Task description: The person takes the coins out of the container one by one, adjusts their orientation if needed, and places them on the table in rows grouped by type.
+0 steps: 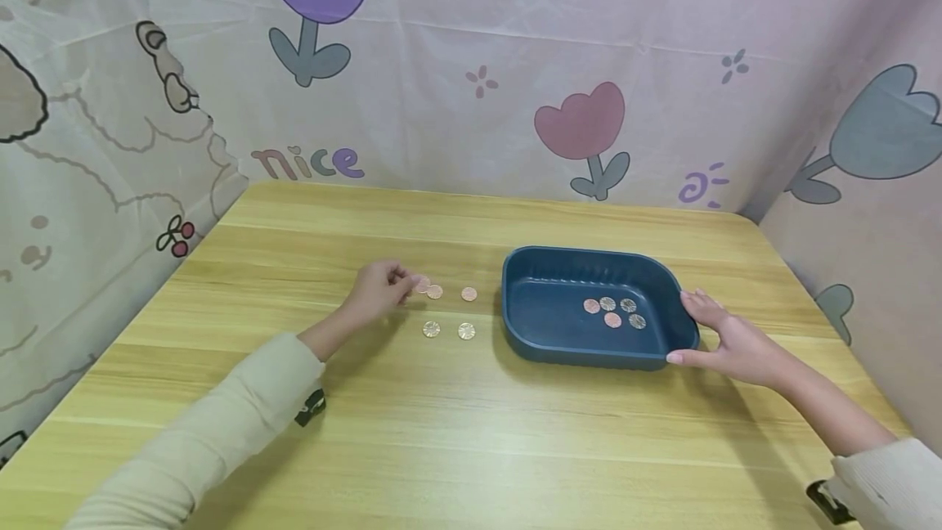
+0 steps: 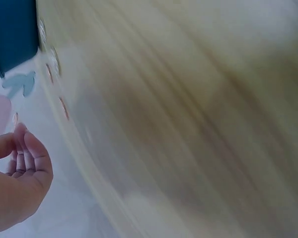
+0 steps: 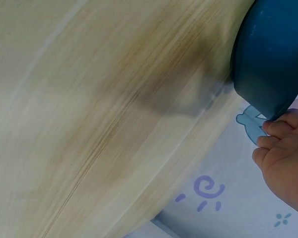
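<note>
One counter (image 1: pixel 471 448) carries our blue tray (image 1: pixel 545 313); our right hand (image 1: pixel 739 348) grips its right end, fingers spread around the corner. Our left hand (image 1: pixel 377 291) pinches a pink coin (image 1: pixel 422 285), finger and thumb nearly together. Four coins (image 1: pixel 468 294) lie nearby. Only the head view shows us five tray coins (image 1: pixel 613 320); the left wrist view shows the pinched one edge-on.
</note>
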A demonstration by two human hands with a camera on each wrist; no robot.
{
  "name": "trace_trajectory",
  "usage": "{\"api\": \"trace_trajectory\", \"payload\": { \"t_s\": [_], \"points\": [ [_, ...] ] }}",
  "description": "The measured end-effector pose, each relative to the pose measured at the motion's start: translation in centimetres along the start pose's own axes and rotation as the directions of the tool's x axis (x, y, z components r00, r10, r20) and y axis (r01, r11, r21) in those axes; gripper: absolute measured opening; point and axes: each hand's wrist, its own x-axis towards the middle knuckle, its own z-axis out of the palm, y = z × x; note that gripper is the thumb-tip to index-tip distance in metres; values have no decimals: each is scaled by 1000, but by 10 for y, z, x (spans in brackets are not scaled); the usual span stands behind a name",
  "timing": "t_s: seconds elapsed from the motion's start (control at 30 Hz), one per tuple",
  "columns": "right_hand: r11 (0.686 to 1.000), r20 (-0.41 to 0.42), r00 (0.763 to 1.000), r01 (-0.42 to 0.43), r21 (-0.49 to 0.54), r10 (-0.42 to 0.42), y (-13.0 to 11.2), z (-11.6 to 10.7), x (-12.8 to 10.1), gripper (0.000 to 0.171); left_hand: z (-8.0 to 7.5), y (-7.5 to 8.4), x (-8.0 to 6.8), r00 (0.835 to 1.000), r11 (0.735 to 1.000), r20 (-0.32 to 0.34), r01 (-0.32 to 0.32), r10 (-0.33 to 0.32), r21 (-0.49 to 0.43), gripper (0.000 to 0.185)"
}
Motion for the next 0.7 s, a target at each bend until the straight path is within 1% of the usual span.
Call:
{"api": "trace_trajectory", "payload": {
  "t_s": [0.13,0.3,0.47,0.7],
  "points": [
    [1000,1,1000,-6,-2,6,0,0,0,97,-7,-12,3,999,999,30,28,-29,44,16],
    [1000,1,1000,-8,-4,8,0,0,0,97,-11,-21,9,996,992,64,60,-67,111,17],
    [1000,-2,1000,-3,-3,3,0,0,0,97,-12,-24,14,993,979,84,67,-85,192,24],
    [1000,-4,1000,1,-7,-1,0,0,0,97,-11,-23,18,988,962,90,102,-128,253,38]
  ]
}}
